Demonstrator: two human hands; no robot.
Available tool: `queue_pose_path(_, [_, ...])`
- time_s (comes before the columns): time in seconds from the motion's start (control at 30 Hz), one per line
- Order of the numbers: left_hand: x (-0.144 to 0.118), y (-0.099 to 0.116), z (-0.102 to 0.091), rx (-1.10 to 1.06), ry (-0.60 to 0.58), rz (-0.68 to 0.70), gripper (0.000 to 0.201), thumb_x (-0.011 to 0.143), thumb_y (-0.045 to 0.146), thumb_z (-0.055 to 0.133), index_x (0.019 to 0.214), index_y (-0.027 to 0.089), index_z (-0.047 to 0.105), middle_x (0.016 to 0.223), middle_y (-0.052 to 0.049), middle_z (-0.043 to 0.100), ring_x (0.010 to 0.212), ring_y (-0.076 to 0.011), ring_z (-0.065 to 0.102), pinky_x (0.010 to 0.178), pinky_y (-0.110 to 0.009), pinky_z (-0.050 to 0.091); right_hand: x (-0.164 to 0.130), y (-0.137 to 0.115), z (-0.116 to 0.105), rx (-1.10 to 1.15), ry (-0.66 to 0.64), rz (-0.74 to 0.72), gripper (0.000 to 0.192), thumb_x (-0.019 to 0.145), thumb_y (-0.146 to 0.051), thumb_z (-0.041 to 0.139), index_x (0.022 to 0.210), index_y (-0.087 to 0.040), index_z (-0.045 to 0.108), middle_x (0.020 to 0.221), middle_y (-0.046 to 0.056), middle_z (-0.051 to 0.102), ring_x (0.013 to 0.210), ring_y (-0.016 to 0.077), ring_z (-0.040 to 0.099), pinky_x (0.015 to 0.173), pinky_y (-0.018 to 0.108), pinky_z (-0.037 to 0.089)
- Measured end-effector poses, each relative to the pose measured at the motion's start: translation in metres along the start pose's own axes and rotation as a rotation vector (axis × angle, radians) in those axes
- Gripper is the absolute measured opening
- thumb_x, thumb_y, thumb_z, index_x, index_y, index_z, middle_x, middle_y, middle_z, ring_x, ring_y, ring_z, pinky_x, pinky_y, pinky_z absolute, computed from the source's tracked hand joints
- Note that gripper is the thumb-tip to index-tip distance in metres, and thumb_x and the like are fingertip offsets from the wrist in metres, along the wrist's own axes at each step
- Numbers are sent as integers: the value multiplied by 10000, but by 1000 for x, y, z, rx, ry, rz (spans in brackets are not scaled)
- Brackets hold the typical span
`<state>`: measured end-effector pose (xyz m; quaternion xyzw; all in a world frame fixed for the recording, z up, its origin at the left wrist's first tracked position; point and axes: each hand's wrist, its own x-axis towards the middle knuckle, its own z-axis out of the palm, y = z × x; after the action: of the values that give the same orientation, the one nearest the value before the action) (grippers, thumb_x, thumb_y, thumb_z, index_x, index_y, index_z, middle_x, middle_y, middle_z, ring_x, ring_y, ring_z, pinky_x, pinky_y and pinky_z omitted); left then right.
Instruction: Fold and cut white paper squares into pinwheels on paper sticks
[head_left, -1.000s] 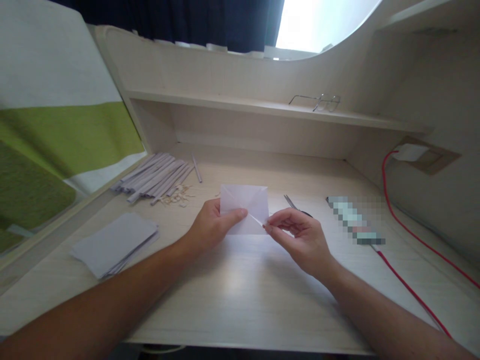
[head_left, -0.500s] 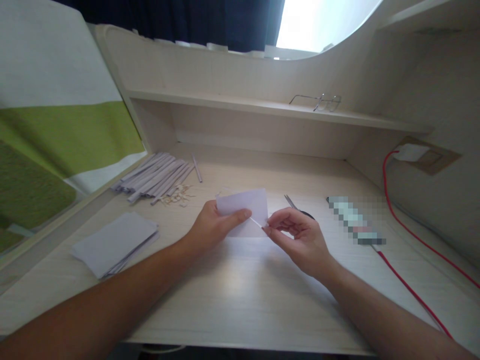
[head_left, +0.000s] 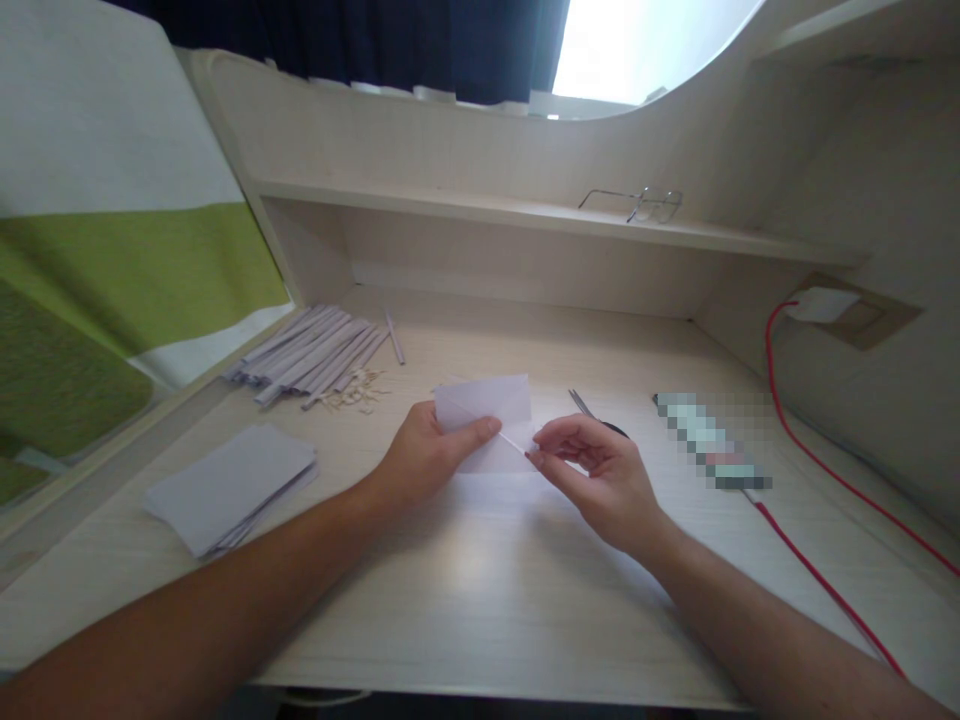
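Pinching paper sheet (head_left: 484, 420) | both hands closed on it: left hand (head_left: 427, 455), right hand (head_left: 596, 470) | long axis left-right

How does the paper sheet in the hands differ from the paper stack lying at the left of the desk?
The paper sheet is one piece, pinched by the left hand and the right hand; the paper stack holds several sheets and no hand touches it. The paper sheet is lifted and partly curled over; the paper stack lies flat on the desk. The paper sheet sits at the middle, the paper stack at the left. Both look white.
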<state>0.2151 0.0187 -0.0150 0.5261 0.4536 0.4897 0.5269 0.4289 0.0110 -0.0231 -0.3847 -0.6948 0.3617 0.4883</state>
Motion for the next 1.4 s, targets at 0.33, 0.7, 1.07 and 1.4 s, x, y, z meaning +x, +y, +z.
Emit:
queue_pose_path(0.33, [-2, 5, 1, 42, 44, -8, 289, 771, 389, 809, 885, 127, 764, 837, -55, 787, 723, -197, 704, 673, -286, 548, 0, 0, -2, -5, -58, 30, 37, 848, -191, 742, 872, -214, 757, 862, 35, 767, 797, 183, 712, 746, 322, 587])
queue_pose_path(0.7, [-3, 5, 1, 54, 45, -10, 296, 771, 393, 811, 900, 131, 766, 860, -64, 793, 729, -202, 709, 657, -284, 543, 0, 2, -2, -15, -57, 46, 22, 853, -211, 738, 867, -211, 755, 869, 42, 772, 801, 190, 718, 750, 334, 588])
queue_pose_path(1.07, [-3, 5, 1, 61, 27, 1, 282, 772, 380, 813, 902, 134, 775, 881, -70, 804, 751, -210, 723, 682, -288, 556, 0, 3, -2, -57, -50, 21, 29, 869, -232, 737, 864, -210, 756, 849, 42, 770, 782, 189, 714, 725, 335, 584])
queue_pose_path(1.4, [-3, 4, 1, 52, 10, 19, 280, 779, 386, 803, 909, 139, 780, 878, -68, 802, 744, -206, 722, 672, -286, 557, 0, 3, -2, -34, -46, 25, 24, 860, -231, 748, 853, -208, 747, 843, 42, 761, 776, 188, 705, 728, 339, 583])
